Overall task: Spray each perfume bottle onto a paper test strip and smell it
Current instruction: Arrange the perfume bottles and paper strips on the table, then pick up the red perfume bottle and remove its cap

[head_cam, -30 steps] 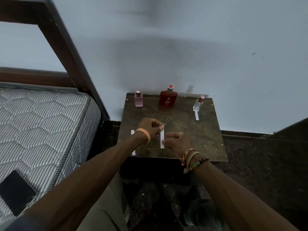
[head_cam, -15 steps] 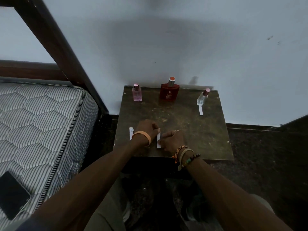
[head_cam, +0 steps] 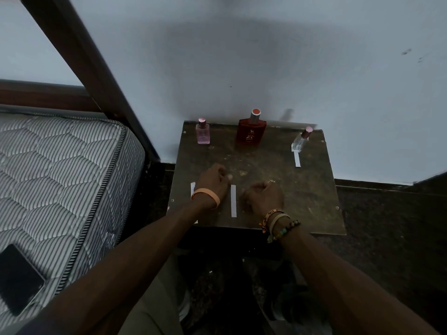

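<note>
Left hand (head_cam: 214,183) and right hand (head_cam: 262,197) on desk (head_cam: 304,201), fingers clenched, holding nothing; test strip (head_cam: 233,200) flat between them, just beside left fingers; beyond fingers: pink bottle (head_cam: 202,132) with pink liquid; red bottle (head_cam: 251,130); clear bottle (head_cam: 300,141), contents unreadable.

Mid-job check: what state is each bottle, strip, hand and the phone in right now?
Left hand: fingers curled, holding nothing.
Right hand: fingers curled, holding nothing.
Pink bottle: upright, capped.
Red bottle: upright, capped.
Clear bottle: standing, capped.
Left strip: flat on table, partly hidden by left hand's wrist.
Middle strip: flat, between the hands, untouched.
Right strip: flat, before clear bottle.
Phone: on mattress, screen dark.
</note>
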Demonstrator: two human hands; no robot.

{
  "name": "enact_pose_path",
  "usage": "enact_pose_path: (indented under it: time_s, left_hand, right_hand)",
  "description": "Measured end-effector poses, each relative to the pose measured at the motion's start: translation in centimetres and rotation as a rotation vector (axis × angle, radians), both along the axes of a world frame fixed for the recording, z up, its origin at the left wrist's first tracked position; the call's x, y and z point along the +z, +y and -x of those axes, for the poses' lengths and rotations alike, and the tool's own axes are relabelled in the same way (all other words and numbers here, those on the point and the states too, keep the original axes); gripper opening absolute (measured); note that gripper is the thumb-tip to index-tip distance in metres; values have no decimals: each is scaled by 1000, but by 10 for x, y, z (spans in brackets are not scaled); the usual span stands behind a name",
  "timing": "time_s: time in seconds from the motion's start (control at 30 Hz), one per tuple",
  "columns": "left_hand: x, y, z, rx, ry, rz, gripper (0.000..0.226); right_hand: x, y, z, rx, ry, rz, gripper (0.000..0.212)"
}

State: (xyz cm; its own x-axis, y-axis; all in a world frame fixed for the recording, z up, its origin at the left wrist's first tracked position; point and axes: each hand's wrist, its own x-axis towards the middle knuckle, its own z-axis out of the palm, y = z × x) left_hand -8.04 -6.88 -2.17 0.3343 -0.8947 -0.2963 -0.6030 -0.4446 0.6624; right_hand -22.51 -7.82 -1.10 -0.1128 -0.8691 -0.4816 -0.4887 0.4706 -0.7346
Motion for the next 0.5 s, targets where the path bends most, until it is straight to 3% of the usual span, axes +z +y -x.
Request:
enact_pose_path:
  time_s: [0.33, 0.5]
  left_hand:
    - [31, -78, -1, 24, -1, 182, 40]
    - [35, -115, -3, -4, -20, 223, 59]
  right_hand:
    - [27, -84, -2, 49, 89, 237, 53]
    - [39, -118, -12, 249, 130, 340, 71]
